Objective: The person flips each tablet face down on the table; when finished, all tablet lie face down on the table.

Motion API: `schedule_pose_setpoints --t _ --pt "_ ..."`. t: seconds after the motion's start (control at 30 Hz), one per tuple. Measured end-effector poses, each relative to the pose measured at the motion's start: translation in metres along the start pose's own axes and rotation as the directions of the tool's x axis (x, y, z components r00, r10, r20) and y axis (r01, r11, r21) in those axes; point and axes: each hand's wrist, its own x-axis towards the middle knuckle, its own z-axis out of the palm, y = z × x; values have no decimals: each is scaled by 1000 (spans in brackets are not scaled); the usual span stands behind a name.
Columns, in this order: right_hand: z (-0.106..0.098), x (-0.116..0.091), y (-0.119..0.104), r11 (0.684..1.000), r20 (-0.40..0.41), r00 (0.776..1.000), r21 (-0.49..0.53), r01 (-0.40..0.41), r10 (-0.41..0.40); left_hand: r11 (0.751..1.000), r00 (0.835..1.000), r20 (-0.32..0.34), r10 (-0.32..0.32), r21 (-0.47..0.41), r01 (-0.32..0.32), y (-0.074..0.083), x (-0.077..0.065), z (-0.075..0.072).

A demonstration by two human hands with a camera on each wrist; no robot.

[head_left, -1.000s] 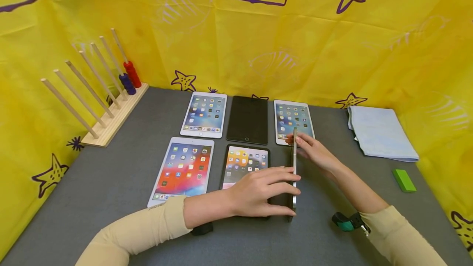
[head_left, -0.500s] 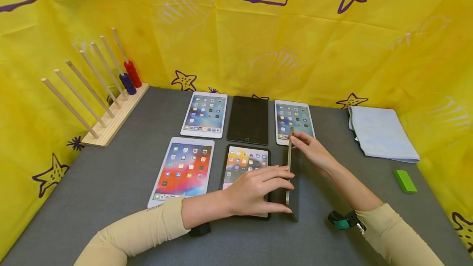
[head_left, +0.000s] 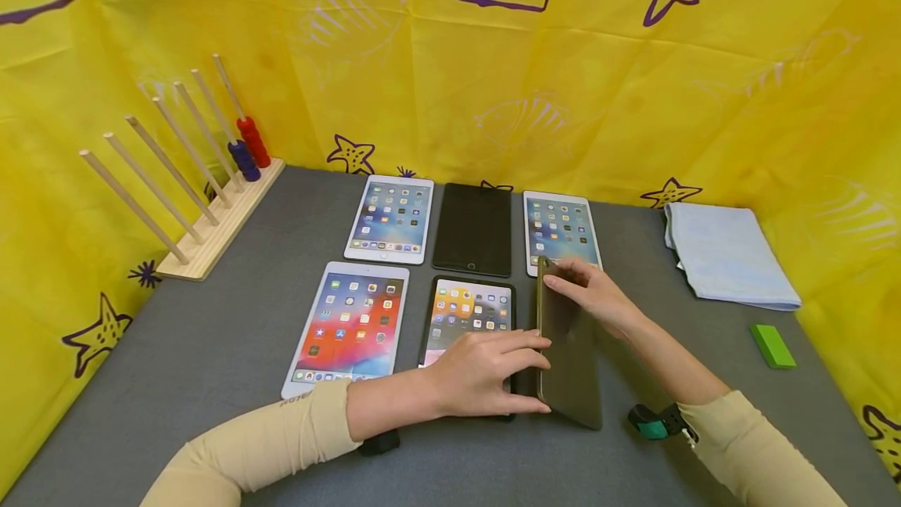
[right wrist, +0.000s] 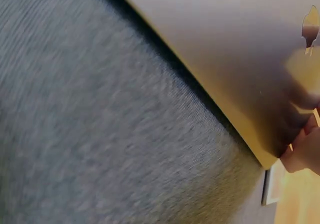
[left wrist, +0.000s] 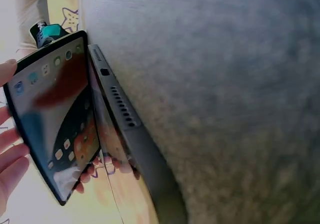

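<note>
A tablet with a dark grey back (head_left: 572, 366) stands tilted on one long edge at the right of the near row. Its lit screen (left wrist: 60, 119) faces left in the left wrist view. With thumb on the back and fingers behind, my right hand (head_left: 594, 296) pinches its far end. My left hand (head_left: 482, 378) touches the raised long edge with spread, fairly straight fingers. Beneath that hand lies a black-framed tablet (head_left: 468, 307), partly hidden. The right wrist view shows the tilted tablet's smooth back (right wrist: 225, 49) and a logo.
A white-framed tablet (head_left: 352, 319) lies at left. Behind are a white one (head_left: 390, 217), a black one (head_left: 473, 229) and another white one (head_left: 563, 225). A wooden peg rack (head_left: 211, 225) stands far left; a blue cloth (head_left: 728, 253) and green block (head_left: 773, 346) lie right.
The tablet between my hands has tipped from nearly upright, its top edge moving left so that its grey back shows. Both hands follow it slightly left.
</note>
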Motion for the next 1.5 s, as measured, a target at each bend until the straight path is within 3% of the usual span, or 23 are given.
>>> schedule_pose_setpoints --t 0.13,0.27,0.53,0.7,0.93,1.1,1.5 --pt "-1 -2 6 999 10 1000 -52 -9 9 999 995 94 -32 -33 36 1 -2 2" --pt "-2 -3 8 995 17 1000 -100 -4 5 998 978 201 -58 -25 65 3 -2 1" --pt "-1 -5 15 962 15 997 -262 74 -72 995 912 402 -77 94 43 9 2 6" --pt "-1 -5 20 927 4 996 -367 83 -88 982 875 475 -95 187 5 13 6 12" --pt "-4 -6 21 905 -5 993 -412 106 -119 974 825 545 -150 226 28 18 10 19" --pt "-6 -7 22 905 -21 993 -414 95 -113 971 812 562 -159 236 27 18 12 23" --pt "-8 -7 24 905 -39 994 -419 73 -98 969 810 565 -158 246 18 17 15 28"
